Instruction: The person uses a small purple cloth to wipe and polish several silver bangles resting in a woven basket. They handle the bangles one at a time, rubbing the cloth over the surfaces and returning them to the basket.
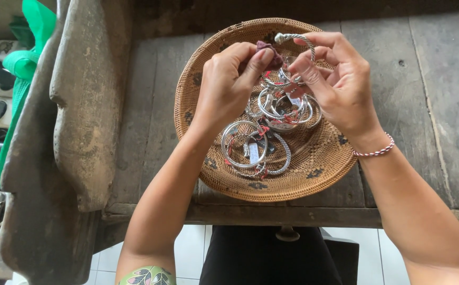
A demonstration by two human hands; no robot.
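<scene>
1. Your right hand (331, 79) pinches a silver twisted cuff bangle (296, 38) above the woven basket (198, 63); your left hand (229, 79) grips a small maroon cloth (269, 50) against it. Rub hard and the bangle could likely slip from your fingertips.
2. If dropped, it would land on the pile of silver bangles (279, 108) below, and could scuff or tangle in their tags.
3. The open cuff end may snag the cloth and jerk loose.
4. The basket sits near the worn wooden desk (425, 95) edge; a nudge from your forearm could tip it toward the floor.
</scene>
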